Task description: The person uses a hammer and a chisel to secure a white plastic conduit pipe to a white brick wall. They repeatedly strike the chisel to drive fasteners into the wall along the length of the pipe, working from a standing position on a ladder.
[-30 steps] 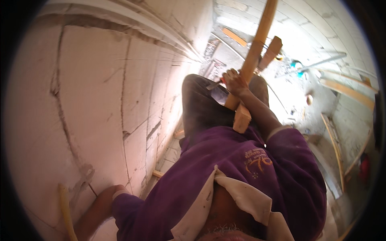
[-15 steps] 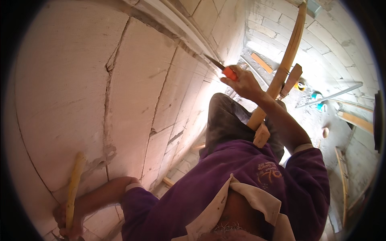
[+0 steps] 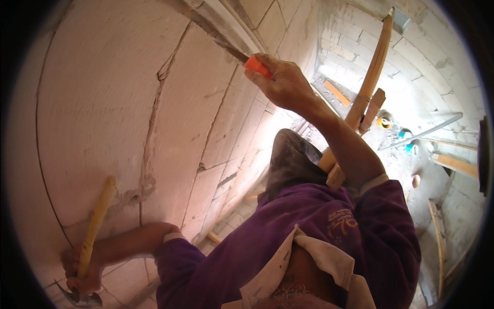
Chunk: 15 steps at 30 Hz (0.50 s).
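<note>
Low on the left, my left hand [image 3: 84,273] is closed near the head of a claw hammer [image 3: 98,221], whose yellow wooden handle points up along the wall. My right hand [image 3: 288,82] is wrapped round an orange-handled tool [image 3: 258,67] that looks like a chisel. Its narrow dark blade reaches up and left to the groove in the block wall [image 3: 190,103], where a pale strip or pipe [image 3: 232,23] runs. Exactly how the blade tip meets the wall is hard to make out.
A long wooden pole [image 3: 371,72] with a short wooden block [image 3: 372,110] beside it slants up at my right. On the floor beyond lie cans [image 3: 405,135], a yellow roll [image 3: 384,122], a metal bar [image 3: 432,129] and boards [image 3: 455,164]. Another block wall [image 3: 427,51] stands at right.
My right hand has moved up and left with the orange-handled tool, bringing its blade to the groove. My left hand and the hammer have shifted slightly, and the hammer head now shows more.
</note>
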### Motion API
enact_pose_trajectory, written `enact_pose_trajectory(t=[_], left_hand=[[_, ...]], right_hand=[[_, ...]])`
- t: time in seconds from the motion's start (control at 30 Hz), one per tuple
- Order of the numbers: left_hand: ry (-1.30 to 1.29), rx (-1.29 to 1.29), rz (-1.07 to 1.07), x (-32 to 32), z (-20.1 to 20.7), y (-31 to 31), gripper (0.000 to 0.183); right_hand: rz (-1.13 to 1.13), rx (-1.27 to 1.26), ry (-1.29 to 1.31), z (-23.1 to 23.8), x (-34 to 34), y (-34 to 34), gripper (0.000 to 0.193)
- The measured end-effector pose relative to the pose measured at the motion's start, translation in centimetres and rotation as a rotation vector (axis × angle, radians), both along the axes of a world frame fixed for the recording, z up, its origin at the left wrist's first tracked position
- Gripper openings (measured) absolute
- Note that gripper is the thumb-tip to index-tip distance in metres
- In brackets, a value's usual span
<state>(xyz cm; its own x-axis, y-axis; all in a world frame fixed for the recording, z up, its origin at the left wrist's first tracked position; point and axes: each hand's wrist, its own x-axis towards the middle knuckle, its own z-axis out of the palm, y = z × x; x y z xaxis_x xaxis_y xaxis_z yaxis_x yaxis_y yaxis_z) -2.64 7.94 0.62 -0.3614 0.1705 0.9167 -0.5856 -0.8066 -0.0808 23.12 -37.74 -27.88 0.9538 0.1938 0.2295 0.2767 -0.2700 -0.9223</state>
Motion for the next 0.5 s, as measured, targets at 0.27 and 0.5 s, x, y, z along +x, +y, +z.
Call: enact_pose_trajectory(t=[0.27,0.5], left_hand=[[0.009,0.133,0.069,-0.6,0.4,2.3,0.036],[0.019,0.167,0.045,0.1,0.1,2.0,0.034]], right_hand=[[0.053,0.059,0.041,-0.1,0.9,0.2,0.045],[-0.017,-0.117,-0.003,1.2,1.0,-0.3,0.031]])
